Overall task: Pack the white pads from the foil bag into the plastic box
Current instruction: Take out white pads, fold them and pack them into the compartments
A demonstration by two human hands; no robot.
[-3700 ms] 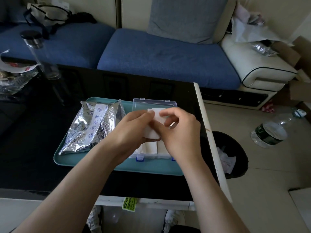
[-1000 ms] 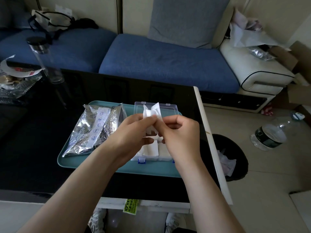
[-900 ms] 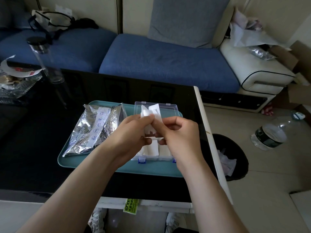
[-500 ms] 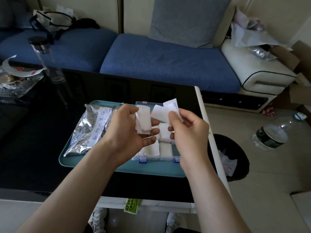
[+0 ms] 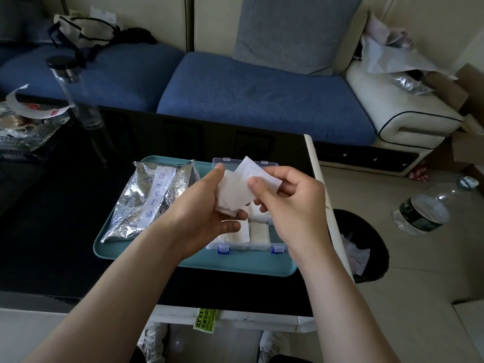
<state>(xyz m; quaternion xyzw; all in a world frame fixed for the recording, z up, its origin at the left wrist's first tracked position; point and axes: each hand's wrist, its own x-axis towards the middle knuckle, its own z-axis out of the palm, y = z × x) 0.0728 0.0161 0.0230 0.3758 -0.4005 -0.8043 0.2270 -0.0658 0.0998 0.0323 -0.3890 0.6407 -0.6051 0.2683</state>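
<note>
My left hand (image 5: 201,218) holds a white pad (image 5: 231,195) above the clear plastic box (image 5: 251,246). My right hand (image 5: 293,203) pinches a second white pad (image 5: 258,172) between thumb and fingers, overlapping the first one. The box has blue latches and an upright lid, and white pads (image 5: 259,230) lie inside it. It stands on the right part of a teal tray (image 5: 235,263). The crinkled foil bag (image 5: 152,197) lies on the tray's left part, its opening toward the box.
The tray sits on a black glossy table (image 5: 52,205) with a white right edge. A tall clear bottle (image 5: 76,93) and wrappers (image 5: 23,119) stand at the far left. A black waste bin (image 5: 366,247) and a water bottle (image 5: 429,208) are on the floor at right. A blue sofa (image 5: 262,93) lies beyond.
The pad in my hands came apart into two pieces half a second ago. Since then my hands have drawn together again, so the two pads now overlap.
</note>
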